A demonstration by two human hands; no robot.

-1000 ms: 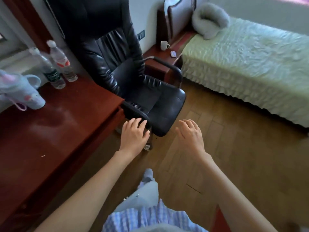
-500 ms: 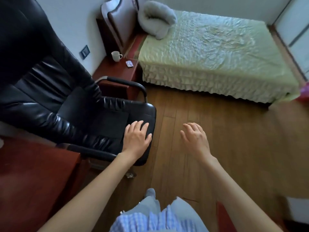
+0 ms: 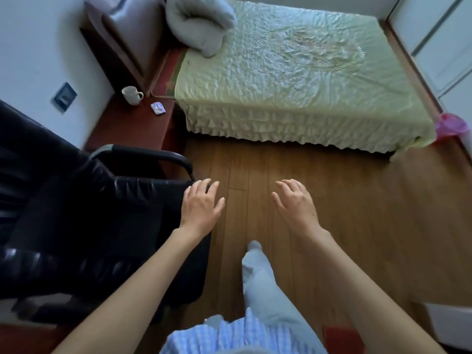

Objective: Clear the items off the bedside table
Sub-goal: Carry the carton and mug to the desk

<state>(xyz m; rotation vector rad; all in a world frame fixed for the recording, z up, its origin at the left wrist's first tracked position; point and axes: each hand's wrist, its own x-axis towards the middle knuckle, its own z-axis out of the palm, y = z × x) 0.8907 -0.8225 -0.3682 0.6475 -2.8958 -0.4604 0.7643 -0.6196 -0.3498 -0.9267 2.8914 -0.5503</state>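
Black chair (image 3: 84, 215) hides bedside table's (image 3: 132, 129) near corner.

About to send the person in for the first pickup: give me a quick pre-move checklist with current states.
1. Left hand free: ok, open and empty.
2. Right hand free: ok, open and empty.
3. Targets located: ok, white mug and small packet sit apart on the bedside table.
4. Mug upright: ok; contents cannot tell.
5. Walking path: ok, wooden floor ahead is bare.
6. Side clearance: not ok, the black chair armrest stands between the left hand and the table.
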